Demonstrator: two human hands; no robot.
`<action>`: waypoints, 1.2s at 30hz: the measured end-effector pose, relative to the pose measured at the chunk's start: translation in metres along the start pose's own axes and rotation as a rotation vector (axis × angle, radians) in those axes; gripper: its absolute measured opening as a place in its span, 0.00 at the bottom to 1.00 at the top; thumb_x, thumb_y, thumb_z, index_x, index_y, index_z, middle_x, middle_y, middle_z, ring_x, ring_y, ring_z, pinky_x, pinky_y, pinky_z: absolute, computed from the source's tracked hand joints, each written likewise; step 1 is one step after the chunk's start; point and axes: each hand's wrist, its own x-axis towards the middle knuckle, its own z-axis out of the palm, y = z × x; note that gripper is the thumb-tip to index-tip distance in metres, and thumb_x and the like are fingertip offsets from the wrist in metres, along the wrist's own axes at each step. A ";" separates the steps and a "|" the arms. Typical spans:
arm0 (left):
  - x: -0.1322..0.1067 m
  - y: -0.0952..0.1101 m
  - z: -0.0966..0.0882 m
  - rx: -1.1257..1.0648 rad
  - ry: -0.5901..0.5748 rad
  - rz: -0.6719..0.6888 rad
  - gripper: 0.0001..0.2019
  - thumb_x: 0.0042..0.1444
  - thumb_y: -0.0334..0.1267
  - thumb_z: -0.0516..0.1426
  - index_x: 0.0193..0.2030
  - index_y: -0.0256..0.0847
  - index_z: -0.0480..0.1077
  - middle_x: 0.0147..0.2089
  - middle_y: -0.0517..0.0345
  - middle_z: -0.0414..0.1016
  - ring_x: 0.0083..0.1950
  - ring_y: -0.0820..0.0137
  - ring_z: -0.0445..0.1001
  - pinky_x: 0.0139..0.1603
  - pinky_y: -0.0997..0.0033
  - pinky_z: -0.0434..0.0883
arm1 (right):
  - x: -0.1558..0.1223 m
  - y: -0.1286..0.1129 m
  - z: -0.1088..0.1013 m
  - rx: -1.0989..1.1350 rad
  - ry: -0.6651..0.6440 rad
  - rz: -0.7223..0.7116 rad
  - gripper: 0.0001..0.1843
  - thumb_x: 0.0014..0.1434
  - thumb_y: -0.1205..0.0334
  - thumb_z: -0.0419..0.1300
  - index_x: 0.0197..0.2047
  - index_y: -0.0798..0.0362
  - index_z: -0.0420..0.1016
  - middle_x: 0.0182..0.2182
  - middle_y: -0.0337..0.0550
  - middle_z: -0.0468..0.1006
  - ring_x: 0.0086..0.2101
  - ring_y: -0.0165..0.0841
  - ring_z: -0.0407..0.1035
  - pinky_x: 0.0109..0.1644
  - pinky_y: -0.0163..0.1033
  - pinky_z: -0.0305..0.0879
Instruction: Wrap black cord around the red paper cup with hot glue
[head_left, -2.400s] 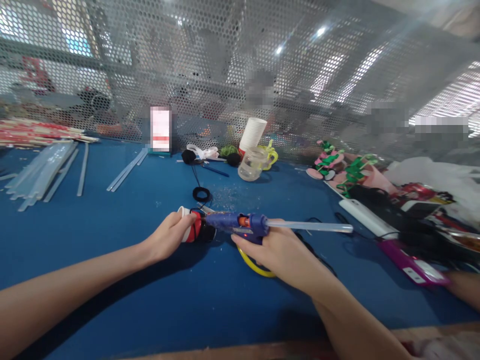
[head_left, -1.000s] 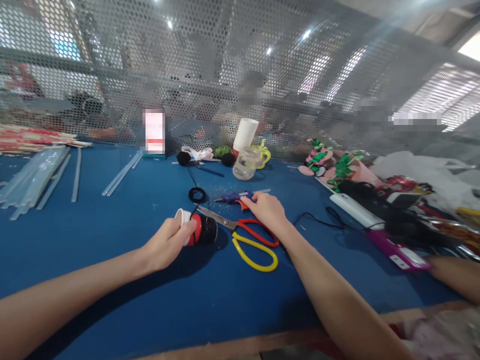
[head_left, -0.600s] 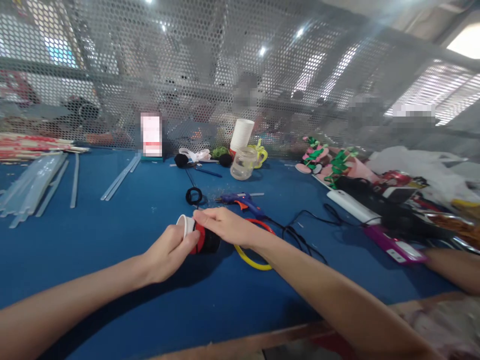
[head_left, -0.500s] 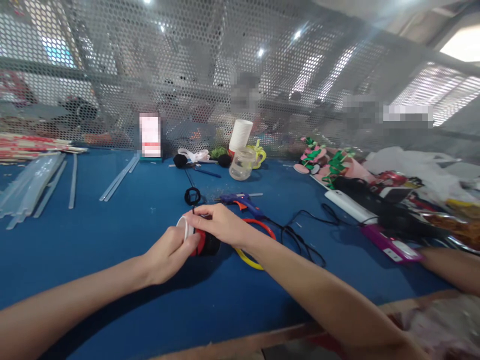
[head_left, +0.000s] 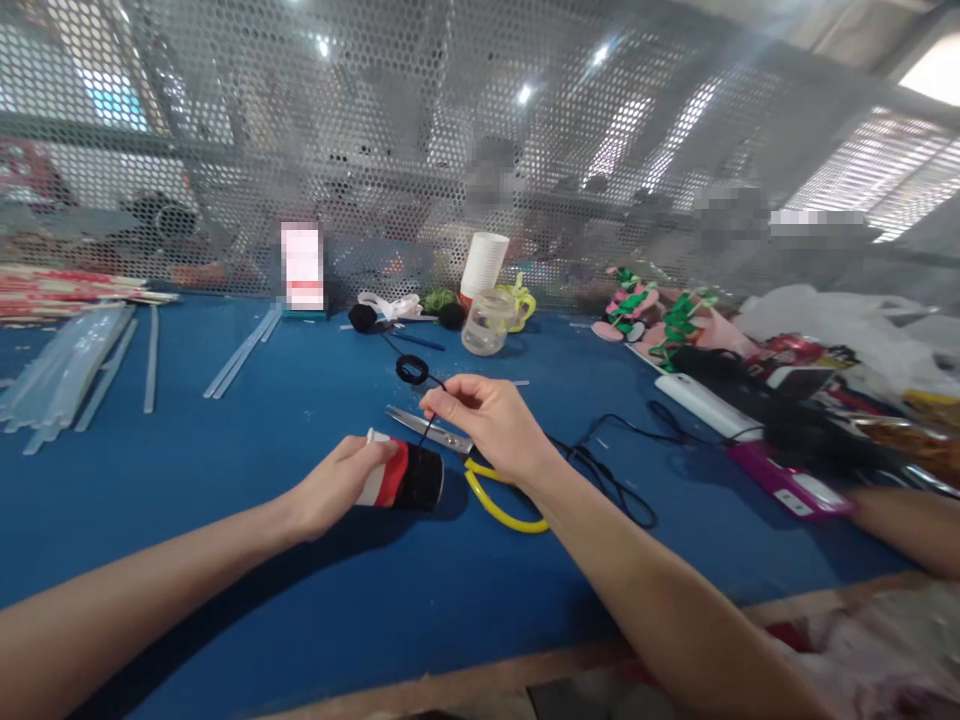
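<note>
My left hand (head_left: 341, 485) is closed around the white rim end of a paper cup (head_left: 391, 472) lying on its side. Red and black bands cover the cup, the black one toward its base. Between thumb and fingertips, my right hand (head_left: 487, 415) pinches a black yarn strand (head_left: 426, 432) that runs up from the cup's black band. The strand leads on to a small black yarn coil (head_left: 412, 369) on the table. Under my right hand lie scissors (head_left: 431, 430) with metal blades and a yellow handle loop, partly hidden by the hand.
Glue sticks (head_left: 71, 365) lie at the left. Toward the back stand a phone (head_left: 303, 265), stacked white cups (head_left: 486, 262) and a clear jar (head_left: 487, 325). Craft flowers (head_left: 652, 315), a purple power strip (head_left: 787, 485) and another person's arm (head_left: 900, 525) are at the right.
My right hand has moved from the cup's rim up and right, drawing the yarn out. The coil has shifted up and right. The cup's red and black side and the scissors' blades now show.
</note>
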 end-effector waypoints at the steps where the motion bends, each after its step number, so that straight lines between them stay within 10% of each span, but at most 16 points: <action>1: 0.000 0.000 0.001 -0.040 0.003 -0.022 0.12 0.43 0.44 0.49 0.18 0.38 0.56 0.15 0.68 0.54 0.17 0.79 0.52 0.18 0.78 0.50 | 0.000 0.000 -0.001 -0.017 0.008 -0.005 0.13 0.46 0.54 0.56 0.22 0.56 0.69 0.20 0.38 0.69 0.22 0.25 0.60 0.26 0.32 0.56; 10: 0.003 0.001 0.002 -0.162 0.032 -0.101 0.09 0.42 0.41 0.49 0.20 0.37 0.60 0.15 0.67 0.57 0.18 0.77 0.57 0.19 0.78 0.55 | -0.003 -0.006 -0.005 -0.056 0.031 -0.030 0.13 0.47 0.55 0.55 0.22 0.57 0.68 0.17 0.36 0.65 0.19 0.23 0.56 0.22 0.31 0.53; 19: -0.010 0.001 0.006 0.217 -0.113 0.136 0.15 0.49 0.43 0.44 0.16 0.39 0.50 0.15 0.68 0.48 0.18 0.79 0.46 0.17 0.77 0.48 | 0.000 0.004 0.003 -0.073 -0.007 -0.058 0.13 0.48 0.55 0.55 0.20 0.57 0.66 0.18 0.36 0.66 0.19 0.23 0.54 0.22 0.31 0.52; 36: -0.018 -0.003 0.001 0.271 -0.224 0.315 0.16 0.52 0.42 0.42 0.16 0.38 0.50 0.17 0.67 0.47 0.20 0.80 0.46 0.19 0.77 0.49 | 0.003 0.016 0.009 -0.147 -0.150 -0.031 0.14 0.50 0.56 0.53 0.22 0.57 0.69 0.21 0.40 0.71 0.22 0.25 0.61 0.29 0.31 0.57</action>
